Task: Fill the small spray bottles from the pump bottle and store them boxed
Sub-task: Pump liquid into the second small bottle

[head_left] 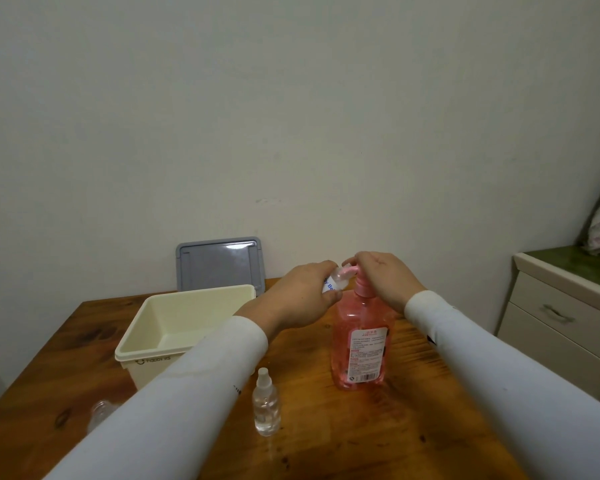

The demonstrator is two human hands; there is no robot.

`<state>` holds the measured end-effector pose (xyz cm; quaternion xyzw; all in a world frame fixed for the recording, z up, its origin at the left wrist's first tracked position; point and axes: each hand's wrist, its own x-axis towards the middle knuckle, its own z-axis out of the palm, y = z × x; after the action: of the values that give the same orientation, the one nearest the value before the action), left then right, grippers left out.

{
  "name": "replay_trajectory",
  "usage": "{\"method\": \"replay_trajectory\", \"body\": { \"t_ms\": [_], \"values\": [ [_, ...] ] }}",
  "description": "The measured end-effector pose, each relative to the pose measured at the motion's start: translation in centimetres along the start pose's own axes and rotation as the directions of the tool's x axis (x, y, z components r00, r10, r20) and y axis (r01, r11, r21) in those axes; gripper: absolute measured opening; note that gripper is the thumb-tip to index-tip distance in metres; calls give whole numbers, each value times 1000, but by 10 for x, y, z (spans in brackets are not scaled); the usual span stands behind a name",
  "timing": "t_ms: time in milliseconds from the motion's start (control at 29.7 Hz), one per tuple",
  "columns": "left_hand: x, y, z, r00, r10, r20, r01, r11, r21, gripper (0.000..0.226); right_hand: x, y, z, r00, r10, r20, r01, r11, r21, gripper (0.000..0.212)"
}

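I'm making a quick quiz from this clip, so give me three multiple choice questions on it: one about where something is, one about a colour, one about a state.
1. Where is the grey lid?
A. On the box
B. Leaning on the wall behind the box
C. Flat by the pump bottle

2. What colour is the liquid in the pump bottle?
A. Pink
B. Blue
C. Green

3. What state is the box in?
A. Closed
B. Open, full of bottles
C. Open, nothing showing inside

Answers:
1 B, the lid stands upright against the wall past the box's far rim.
2 A, the clear body shows pink under the right hand on the pump.
3 C, only bare cream walls show; one small bottle stands on the table and the left hand holds another at the spout.
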<state>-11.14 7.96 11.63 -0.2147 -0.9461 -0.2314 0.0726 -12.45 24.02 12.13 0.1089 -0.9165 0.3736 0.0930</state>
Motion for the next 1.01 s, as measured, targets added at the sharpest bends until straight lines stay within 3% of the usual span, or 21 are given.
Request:
{"method": "replay_trajectory", "body": {
  "t_ms": [370, 606, 774, 1010],
  "values": [
    [3, 2, -7, 1000, 22, -14, -22, 1000, 7, 35, 3, -2, -4, 996, 51, -76, -35, 980, 195, 35],
    [5, -1, -2, 1000, 12, -7, -12, 1000, 6, 33, 3, 3, -2, 998, 47, -29, -41, 981, 192, 35],
    [5, 2, -11, 999, 43, -20, -43, 999, 7, 34, 9, -3, -9, 999, 12, -53, -9, 998, 56, 36],
    [6, -4, -3, 1000, 23, -20, -23, 1000, 10, 32, 10, 2, -2, 998, 51, -46, -42, 984, 173, 37]
  ]
}}
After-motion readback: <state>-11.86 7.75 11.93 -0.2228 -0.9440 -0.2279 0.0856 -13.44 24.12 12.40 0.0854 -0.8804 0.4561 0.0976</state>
